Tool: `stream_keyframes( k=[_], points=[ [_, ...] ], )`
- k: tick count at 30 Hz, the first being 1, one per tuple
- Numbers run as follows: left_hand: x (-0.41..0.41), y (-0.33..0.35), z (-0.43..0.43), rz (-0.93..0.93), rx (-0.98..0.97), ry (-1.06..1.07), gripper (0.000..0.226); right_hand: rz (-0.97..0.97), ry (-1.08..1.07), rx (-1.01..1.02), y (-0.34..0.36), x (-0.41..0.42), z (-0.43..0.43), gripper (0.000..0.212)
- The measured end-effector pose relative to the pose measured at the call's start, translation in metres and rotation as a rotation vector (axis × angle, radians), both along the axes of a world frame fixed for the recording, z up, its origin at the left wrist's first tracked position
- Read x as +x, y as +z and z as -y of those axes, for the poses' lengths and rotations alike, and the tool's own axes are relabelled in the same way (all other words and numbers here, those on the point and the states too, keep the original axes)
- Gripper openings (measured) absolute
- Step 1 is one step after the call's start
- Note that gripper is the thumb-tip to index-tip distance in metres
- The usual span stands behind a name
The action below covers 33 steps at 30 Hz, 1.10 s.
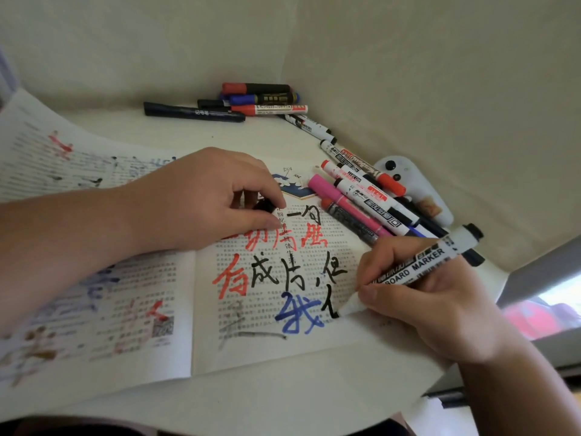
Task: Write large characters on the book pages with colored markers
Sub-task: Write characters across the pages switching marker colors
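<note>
An open book (201, 350) lies on the white table, its right page covered with large red, black and blue characters. My right hand (418, 297) grips a white board marker (421, 262) with a black end, its tip touching the page beside a black stroke right of the blue character (298, 313). My left hand (201, 199) rests on the top of the right page and pinches a small black marker cap (265, 205) between thumb and fingers.
A pile of markers (361, 196), pink, red and black among them, lies right of the book's top corner. More markers (251, 102) sit at the back by the wall. A white controller (412, 187) lies behind the pile. The table edge falls away on the right.
</note>
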State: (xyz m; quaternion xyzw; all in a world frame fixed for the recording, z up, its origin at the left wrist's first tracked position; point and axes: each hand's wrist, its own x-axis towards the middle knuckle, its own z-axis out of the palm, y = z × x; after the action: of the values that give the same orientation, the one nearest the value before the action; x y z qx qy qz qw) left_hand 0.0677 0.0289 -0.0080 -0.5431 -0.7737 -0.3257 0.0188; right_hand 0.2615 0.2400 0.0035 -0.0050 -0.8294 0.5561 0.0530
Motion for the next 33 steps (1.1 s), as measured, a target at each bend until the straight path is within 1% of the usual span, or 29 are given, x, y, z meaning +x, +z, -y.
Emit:
stream_keyframes(
  k=[3, 7, 9, 11, 12, 15, 21, 23, 26, 28, 30, 31, 33],
  points=[
    [0.0000, -0.0015, -0.0007, -0.013, 0.002, -0.004, 0.027, 0.007, -0.071, -0.056, -0.0010, -0.0014, -0.0020, 0.007],
    [-0.0004, -0.0020, 0.0002, -0.037, 0.003, 0.002, 0.020, -0.020, -0.134, 0.014, -0.0058, -0.0045, -0.0001, 0.021],
    [-0.0004, -0.0020, 0.0001, -0.047, 0.004, 0.002, 0.017, -0.030, -0.163, 0.035, -0.0057, -0.0056, -0.0009, 0.020],
    [-0.0010, -0.0023, 0.0000, -0.046, 0.016, 0.011, 0.018, -0.021, -0.133, -0.008, -0.0041, -0.0052, -0.0018, 0.009],
    [-0.0015, -0.0025, 0.0000, -0.042, 0.024, 0.018, 0.019, -0.014, -0.093, -0.032, -0.0040, -0.0040, -0.0027, 0.008],
    [-0.0027, -0.0025, 0.0006, -0.037, 0.040, 0.029, 0.026, 0.005, -0.018, -0.043, -0.0030, -0.0009, -0.0036, 0.012],
    [-0.0003, -0.0007, 0.0011, -0.040, 0.065, 0.027, 0.024, -0.019, -0.107, -0.064, -0.0038, -0.0029, -0.0003, 0.004],
    [0.0019, -0.0003, 0.0007, -0.056, 0.074, 0.027, 0.027, -0.015, -0.072, -0.048, -0.0022, -0.0022, -0.0005, 0.005],
    [0.0040, 0.0009, 0.0009, -0.030, 0.095, 0.021, 0.026, 0.006, 0.007, -0.033, 0.0012, -0.0002, 0.0006, 0.009],
    [0.0051, 0.0016, 0.0010, -0.023, 0.116, 0.023, 0.026, -0.012, -0.078, -0.062, -0.0011, -0.0017, 0.0006, 0.007],
    [0.0059, 0.0022, 0.0008, -0.030, 0.124, 0.023, 0.027, -0.027, -0.233, -0.113, -0.0058, -0.0045, -0.0006, 0.005],
    [0.0061, 0.0025, 0.0010, -0.026, 0.121, 0.018, 0.027, -0.030, -0.281, -0.072, -0.0068, -0.0057, -0.0005, 0.006],
    [0.0060, 0.0021, 0.0010, -0.016, 0.110, 0.008, 0.028, -0.038, -0.277, 0.045, -0.0069, -0.0060, 0.0008, 0.005]
  ],
)
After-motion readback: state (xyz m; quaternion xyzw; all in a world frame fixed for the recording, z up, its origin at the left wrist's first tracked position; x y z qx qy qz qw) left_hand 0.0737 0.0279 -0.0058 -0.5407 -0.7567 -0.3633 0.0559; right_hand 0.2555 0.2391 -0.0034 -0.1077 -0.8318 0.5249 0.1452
